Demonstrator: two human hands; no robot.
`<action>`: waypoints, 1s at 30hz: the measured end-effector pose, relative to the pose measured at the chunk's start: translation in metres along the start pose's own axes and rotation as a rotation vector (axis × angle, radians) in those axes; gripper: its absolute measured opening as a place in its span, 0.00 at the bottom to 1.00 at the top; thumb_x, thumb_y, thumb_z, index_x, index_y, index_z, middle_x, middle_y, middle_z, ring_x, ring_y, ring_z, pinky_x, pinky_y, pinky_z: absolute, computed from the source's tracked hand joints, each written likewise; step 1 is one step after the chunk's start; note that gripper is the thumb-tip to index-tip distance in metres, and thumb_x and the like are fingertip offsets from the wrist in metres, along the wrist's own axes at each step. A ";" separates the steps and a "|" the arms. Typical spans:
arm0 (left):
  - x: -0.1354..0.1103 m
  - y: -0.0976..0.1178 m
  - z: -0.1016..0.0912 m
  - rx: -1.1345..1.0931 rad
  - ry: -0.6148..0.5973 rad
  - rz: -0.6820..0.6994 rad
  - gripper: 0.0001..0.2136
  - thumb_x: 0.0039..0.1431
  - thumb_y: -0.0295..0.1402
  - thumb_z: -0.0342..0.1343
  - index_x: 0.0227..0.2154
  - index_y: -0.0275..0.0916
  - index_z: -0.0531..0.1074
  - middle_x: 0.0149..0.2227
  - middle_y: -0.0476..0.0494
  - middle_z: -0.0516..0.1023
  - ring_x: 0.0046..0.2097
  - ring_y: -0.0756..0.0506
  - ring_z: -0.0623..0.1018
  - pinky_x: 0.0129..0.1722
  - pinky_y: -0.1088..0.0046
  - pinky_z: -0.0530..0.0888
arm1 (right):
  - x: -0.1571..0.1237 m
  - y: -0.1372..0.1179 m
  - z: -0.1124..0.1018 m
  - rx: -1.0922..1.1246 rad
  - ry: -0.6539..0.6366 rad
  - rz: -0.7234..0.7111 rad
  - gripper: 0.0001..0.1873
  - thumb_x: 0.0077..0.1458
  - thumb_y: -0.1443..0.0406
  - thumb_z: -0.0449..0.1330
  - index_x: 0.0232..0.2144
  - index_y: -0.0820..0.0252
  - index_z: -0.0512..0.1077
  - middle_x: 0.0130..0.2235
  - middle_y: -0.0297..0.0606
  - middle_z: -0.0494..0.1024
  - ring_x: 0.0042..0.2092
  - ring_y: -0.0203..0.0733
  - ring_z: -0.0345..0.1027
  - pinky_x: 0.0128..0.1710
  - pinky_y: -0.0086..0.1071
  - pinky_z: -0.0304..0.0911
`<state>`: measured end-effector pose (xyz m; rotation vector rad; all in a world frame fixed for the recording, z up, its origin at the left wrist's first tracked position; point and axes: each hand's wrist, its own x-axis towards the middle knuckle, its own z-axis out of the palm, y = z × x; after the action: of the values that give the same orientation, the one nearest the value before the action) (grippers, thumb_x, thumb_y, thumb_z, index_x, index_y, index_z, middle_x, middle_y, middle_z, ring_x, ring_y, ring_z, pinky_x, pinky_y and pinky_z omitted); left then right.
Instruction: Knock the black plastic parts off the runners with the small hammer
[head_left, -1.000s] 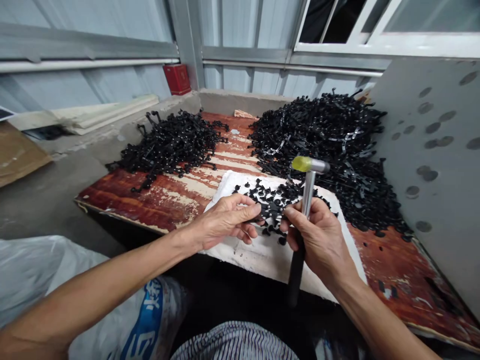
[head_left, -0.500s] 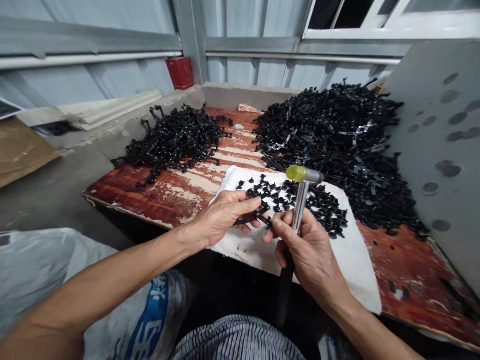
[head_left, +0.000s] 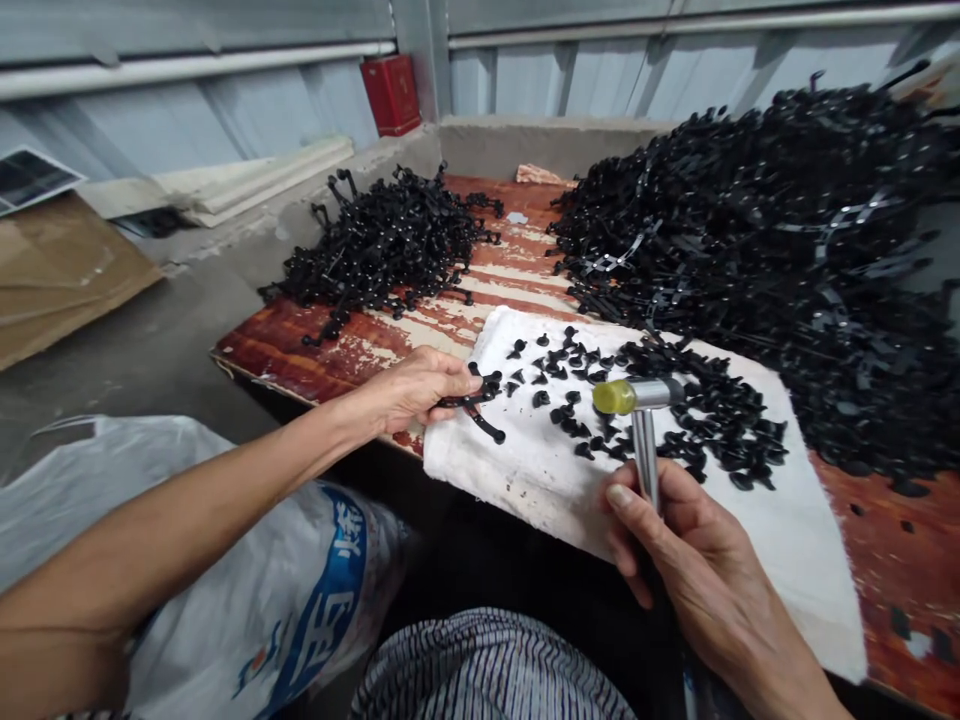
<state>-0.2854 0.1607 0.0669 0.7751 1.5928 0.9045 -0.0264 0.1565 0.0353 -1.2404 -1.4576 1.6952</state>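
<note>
My left hand (head_left: 420, 390) is closed on a black jointed linkage piece (head_left: 486, 428), with its dark arms sticking out past the thumb over the left edge of a white cloth (head_left: 525, 480). My right hand (head_left: 682, 540) grips a small mallet (head_left: 645, 420) by its handle, the head upright above the fingers. One face of the head is yellow-green, the rest silvery metal. Behind and around the mallet head, loose small black knob-like parts (head_left: 720, 400) lie scattered over the cloth. The lower handle is mostly hidden by my palm.
A heap of black linkages (head_left: 382, 240) lies at the left on the worn red board (head_left: 517, 250). A larger heap of black metal strips (head_left: 765, 230) rises at the right. A red box (head_left: 391, 95) stands in the back corner; a plastic sack (head_left: 300, 590) sits below left.
My hands have moved apart: the left has carried the linkage left, away from the right hand. My right hand and the mallet have shifted right in view. The camera has also tilted down.
</note>
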 end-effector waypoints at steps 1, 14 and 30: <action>0.000 0.001 0.000 0.001 -0.003 0.014 0.11 0.56 0.25 0.60 0.19 0.30 0.72 0.22 0.43 0.76 0.14 0.60 0.61 0.11 0.84 0.50 | 0.001 0.001 0.000 0.003 0.000 0.005 0.25 0.46 0.43 0.64 0.30 0.55 0.65 0.16 0.26 0.65 0.16 0.31 0.55 0.10 0.22 0.53; -0.014 -0.009 -0.005 0.134 0.009 -0.083 0.14 0.60 0.23 0.55 0.18 0.33 0.68 0.18 0.49 0.71 0.13 0.60 0.58 0.12 0.84 0.51 | 0.000 0.013 -0.002 0.059 0.015 0.057 0.25 0.46 0.44 0.66 0.32 0.56 0.67 0.16 0.25 0.64 0.16 0.30 0.54 0.11 0.21 0.54; 0.016 0.003 -0.010 0.086 -0.044 -0.044 0.13 0.57 0.22 0.57 0.17 0.31 0.70 0.19 0.44 0.74 0.12 0.59 0.59 0.10 0.83 0.48 | 0.000 0.011 0.001 0.064 0.037 0.082 0.25 0.45 0.44 0.67 0.31 0.56 0.68 0.16 0.26 0.64 0.16 0.30 0.53 0.11 0.22 0.53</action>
<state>-0.2981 0.1743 0.0634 0.8113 1.6121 0.7869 -0.0263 0.1536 0.0247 -1.3061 -1.3365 1.7498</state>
